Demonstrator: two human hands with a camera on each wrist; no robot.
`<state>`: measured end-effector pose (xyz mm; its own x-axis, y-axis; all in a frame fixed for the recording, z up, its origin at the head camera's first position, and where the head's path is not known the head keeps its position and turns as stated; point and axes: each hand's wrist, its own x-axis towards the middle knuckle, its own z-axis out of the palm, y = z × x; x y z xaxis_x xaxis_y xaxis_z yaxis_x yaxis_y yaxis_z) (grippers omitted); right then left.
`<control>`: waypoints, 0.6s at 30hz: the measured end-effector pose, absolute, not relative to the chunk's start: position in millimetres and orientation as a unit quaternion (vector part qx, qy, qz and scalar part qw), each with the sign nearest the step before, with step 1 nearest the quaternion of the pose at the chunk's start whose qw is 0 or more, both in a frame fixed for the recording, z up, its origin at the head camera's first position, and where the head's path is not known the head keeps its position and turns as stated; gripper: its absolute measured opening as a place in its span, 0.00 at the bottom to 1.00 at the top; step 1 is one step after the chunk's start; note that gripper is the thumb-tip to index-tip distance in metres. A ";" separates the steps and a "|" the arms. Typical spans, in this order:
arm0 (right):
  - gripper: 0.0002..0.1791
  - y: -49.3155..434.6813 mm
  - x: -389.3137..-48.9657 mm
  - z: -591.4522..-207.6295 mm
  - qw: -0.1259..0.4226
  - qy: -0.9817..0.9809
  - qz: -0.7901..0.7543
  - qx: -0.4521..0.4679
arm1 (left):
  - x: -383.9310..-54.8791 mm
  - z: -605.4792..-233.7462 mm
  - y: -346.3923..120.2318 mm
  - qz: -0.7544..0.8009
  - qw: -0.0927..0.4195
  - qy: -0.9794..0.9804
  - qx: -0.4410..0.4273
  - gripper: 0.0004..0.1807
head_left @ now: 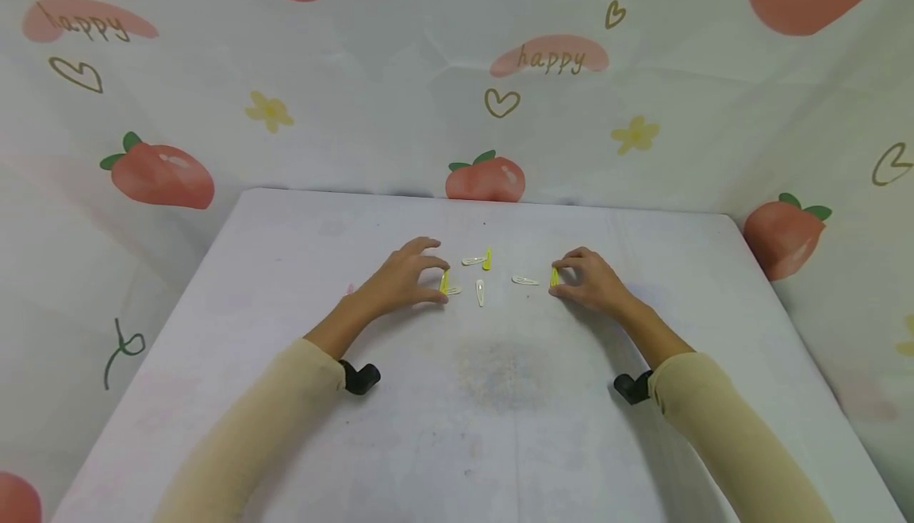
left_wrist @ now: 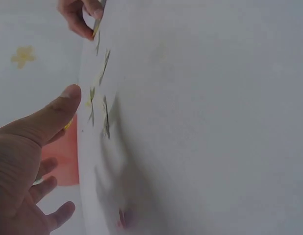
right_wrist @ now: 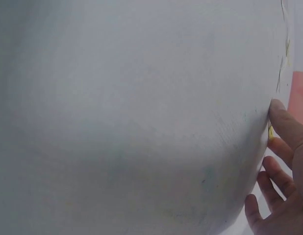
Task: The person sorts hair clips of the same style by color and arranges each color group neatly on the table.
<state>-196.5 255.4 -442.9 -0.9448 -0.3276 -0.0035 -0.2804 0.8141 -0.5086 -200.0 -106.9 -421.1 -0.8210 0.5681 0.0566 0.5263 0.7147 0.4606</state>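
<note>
My left hand pinches a yellow hair clip upright between thumb and index finger, the other fingers spread. Just beyond it lies a white hair clip, partly hidden behind the held one. On the right, my right hand grips another yellow hair clip by its two ends. Between the hands a yellow clip lies against the end of a white clip. Nearer to me is a white clip pointing toward me, and another white clip lies sideways close to the right hand.
All of this is on a table with a white cloth. A small pink thing lies by the left hand's shadow. Behind the table hangs a white curtain printed with peaches. Black wrist cameras stick out at both cuffs.
</note>
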 end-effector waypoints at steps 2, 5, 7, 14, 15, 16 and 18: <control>0.27 255.1 -196.2 -442.1 0.046 0.952 -0.258 -0.159 | -189.5 -420.4 -122.6 0.243 0.035 0.923 0.296 0.29; 0.27 254.8 -195.7 -440.7 0.048 0.952 -0.258 -0.155 | -174.2 -421.4 -146.5 0.257 0.021 0.922 0.290 0.29; 0.27 254.2 -195.5 -439.4 0.048 0.952 -0.259 -0.155 | -165.2 -423.5 -162.1 0.265 0.013 0.923 0.280 0.30; 0.26 252.9 -195.7 -438.0 0.046 0.952 -0.258 -0.158 | -139.8 -432.2 -201.8 0.265 0.008 0.932 0.248 0.29; 0.26 252.8 -195.8 -438.4 0.047 0.952 -0.258 -0.157 | -137.1 -433.1 -205.0 0.265 0.010 0.932 0.248 0.29; 0.26 252.8 -195.9 -438.9 0.047 0.953 -0.257 -0.156 | -134.4 -433.8 -207.7 0.264 0.012 0.932 0.247 0.29; 0.27 252.7 -195.9 -440.0 0.048 0.953 -0.256 -0.154 | -129.7 -435.0 -211.9 0.262 0.013 0.933 0.247 0.30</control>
<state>-195.9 252.7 -440.0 -0.9481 -0.3176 -0.0137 -0.2682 0.8222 -0.5021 -129.7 -211.9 -435.0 -0.8780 0.4672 0.1040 0.4531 0.7414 0.4950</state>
